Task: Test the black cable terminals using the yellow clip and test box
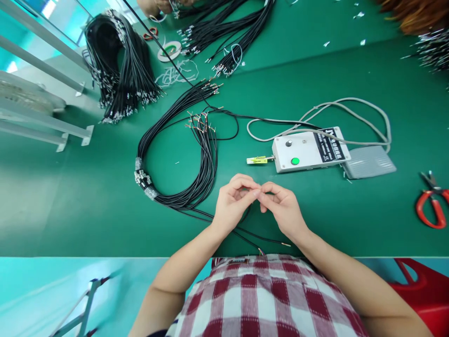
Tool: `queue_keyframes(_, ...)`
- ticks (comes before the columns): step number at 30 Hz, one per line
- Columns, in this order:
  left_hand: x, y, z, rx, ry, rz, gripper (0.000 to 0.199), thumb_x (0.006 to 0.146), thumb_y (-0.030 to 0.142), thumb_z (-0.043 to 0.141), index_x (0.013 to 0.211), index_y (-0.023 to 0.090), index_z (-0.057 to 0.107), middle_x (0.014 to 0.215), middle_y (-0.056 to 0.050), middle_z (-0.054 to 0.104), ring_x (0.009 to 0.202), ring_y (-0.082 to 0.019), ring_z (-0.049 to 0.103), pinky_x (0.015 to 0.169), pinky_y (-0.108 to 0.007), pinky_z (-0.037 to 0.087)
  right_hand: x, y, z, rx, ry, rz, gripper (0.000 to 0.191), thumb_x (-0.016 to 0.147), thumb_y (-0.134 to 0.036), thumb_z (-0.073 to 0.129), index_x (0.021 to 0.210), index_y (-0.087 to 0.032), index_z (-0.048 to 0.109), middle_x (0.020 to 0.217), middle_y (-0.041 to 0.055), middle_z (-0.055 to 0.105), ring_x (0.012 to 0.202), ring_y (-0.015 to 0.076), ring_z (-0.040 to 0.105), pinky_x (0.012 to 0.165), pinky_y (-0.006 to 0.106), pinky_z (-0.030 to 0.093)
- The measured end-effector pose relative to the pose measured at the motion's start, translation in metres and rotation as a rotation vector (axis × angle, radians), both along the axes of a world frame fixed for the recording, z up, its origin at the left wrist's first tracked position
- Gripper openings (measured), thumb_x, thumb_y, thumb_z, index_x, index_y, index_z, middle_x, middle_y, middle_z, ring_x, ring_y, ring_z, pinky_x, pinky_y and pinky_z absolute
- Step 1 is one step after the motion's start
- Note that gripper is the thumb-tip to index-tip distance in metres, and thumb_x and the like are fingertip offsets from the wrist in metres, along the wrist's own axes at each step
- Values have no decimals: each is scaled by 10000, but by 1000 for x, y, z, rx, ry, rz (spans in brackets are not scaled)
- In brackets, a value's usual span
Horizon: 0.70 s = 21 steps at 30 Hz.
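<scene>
My left hand (234, 202) and my right hand (281, 207) meet above the table, thumbs and fingers pinched together at the tips. A black cable (247, 213) curves up behind my left hand toward the pinch. Its end is hidden by the fingers. To the left lies a curved bundle of black cables (168, 200) with stripped wire ends and metal connectors. Two loose cable ends, one with a bare tip (286, 244), lie beneath my hands. Beyond my right hand stands a white box (302, 158) with a green button and a yellow-green clip (258, 160) at its left end.
A grey pedal (371, 162) adjoins the box, with a looped grey cord (380, 114). Red-handled cutters (435, 201) lie far right. More black cable bundles (121, 61) sit at the back left beside a metal frame (45, 114). Another person's hand (149, 7) shows at the top.
</scene>
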<state>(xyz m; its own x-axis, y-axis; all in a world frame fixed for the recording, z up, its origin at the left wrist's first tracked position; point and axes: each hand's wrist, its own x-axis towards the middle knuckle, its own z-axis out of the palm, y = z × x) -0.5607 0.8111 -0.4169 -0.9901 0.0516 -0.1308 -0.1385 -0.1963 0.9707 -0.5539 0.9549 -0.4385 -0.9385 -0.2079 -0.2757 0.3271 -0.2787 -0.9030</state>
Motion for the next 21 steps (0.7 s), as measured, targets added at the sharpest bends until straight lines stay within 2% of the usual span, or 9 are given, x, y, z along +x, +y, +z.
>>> queue_keyframes(3, -2, 1, 0, 220, -208, 11, 165, 702, 256, 840, 737, 152, 717, 808, -29, 637, 667, -106, 569, 609, -237, 482, -1, 1, 1, 11, 18, 22, 285, 777, -465, 777, 788, -202, 667, 707, -19, 632, 538, 96, 521, 534, 258, 439)
queue_keyframes(6, -2, 0, 1, 322, -329, 13, 185, 672, 241, 856, 712, 141, 706, 747, -21, 669, 622, -103, 590, 620, -250, 508, -2, 2, 1, 15, 24, 34, 271, 788, -452, 771, 789, -202, 666, 692, -19, 638, 542, 98, 526, 550, 262, 450)
queue_keyframes(21, -2, -5, -4, 320, -362, 30, 179, 667, 230, 874, 750, 127, 754, 692, -35, 720, 623, -115, 658, 661, -248, 565, -5, 5, 1, 2, -4, 21, 237, 801, -427, 755, 802, -205, 675, 628, -34, 606, 548, 106, 531, 589, 275, 453)
